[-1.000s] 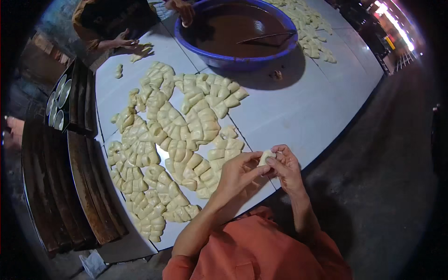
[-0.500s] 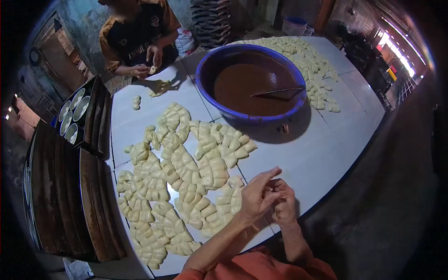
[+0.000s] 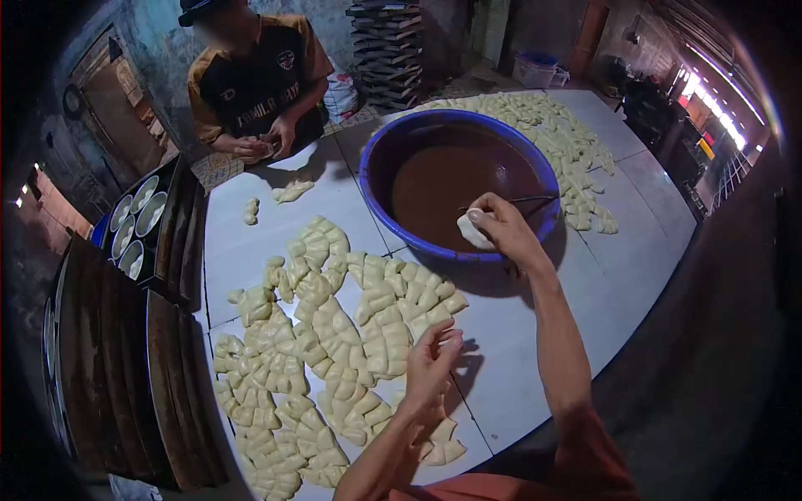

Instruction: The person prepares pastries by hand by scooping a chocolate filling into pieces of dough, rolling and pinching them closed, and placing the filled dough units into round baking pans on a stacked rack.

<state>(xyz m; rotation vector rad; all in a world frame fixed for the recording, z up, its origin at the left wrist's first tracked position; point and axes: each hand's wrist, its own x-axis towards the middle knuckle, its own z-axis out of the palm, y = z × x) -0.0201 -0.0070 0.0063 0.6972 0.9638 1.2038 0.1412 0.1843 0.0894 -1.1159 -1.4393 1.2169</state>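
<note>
My right hand (image 3: 503, 229) pinches a flattened piece of dough (image 3: 474, 233) between thumb and fingers, at the near right part of a blue basin (image 3: 388, 219). Brown filling (image 3: 443, 184) lies in the basin, and a thin dark tool (image 3: 535, 199) leans against its right rim. My left hand (image 3: 432, 355) is low over the table by the right edge of the dough pieces (image 3: 334, 334). Its fingers are loosely bent and apart, with nothing seen in them. These pale, segmented lumps cover the table's near left in a joined spread.
Across the white tiled table (image 3: 618, 259), a co-worker (image 3: 271, 92) handles a small piece. More dough pieces (image 3: 568, 150) lie beyond the basin. Dark baking trays (image 3: 109, 376) stand along the left edge, near round tins (image 3: 134, 230). Another tray stack (image 3: 386, 54) is at the back.
My hands were together over the near table edge and have parted. The right has gone forward to the basin with the dough piece; the left has shifted slightly left.
</note>
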